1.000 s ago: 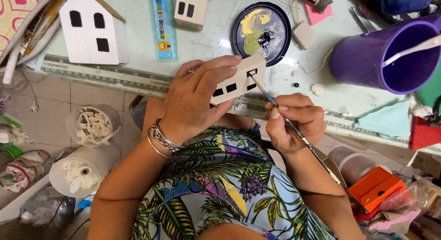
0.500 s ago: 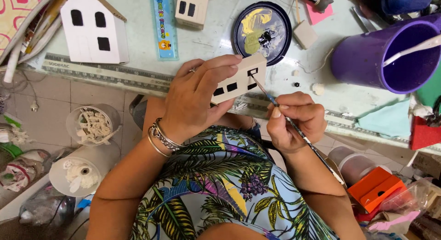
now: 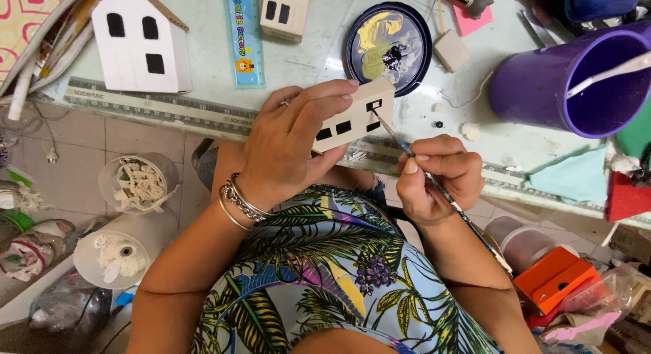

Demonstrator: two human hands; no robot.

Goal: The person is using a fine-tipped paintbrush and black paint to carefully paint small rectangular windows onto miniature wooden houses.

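Small cream block-shaped model house with black painted windows, matte surface, held in the air just over the near table edge. Left hand wraps it from the left, fingers clamped along its top, thumb under. Right hand pinches a thin paintbrush with dark handle, fingertips closed on the shaft; brush tip touches the window at the house's right end.

Pale green glass-topped table, paint-smeared, metal ruler strip along the edge. On it: round dark plate with yellow and black paint just beyond the house, large white model house with brown roof far left, blue plastic ruler, purple plastic cup right.

Tiled floor below, clear tub of white bits, orange box.
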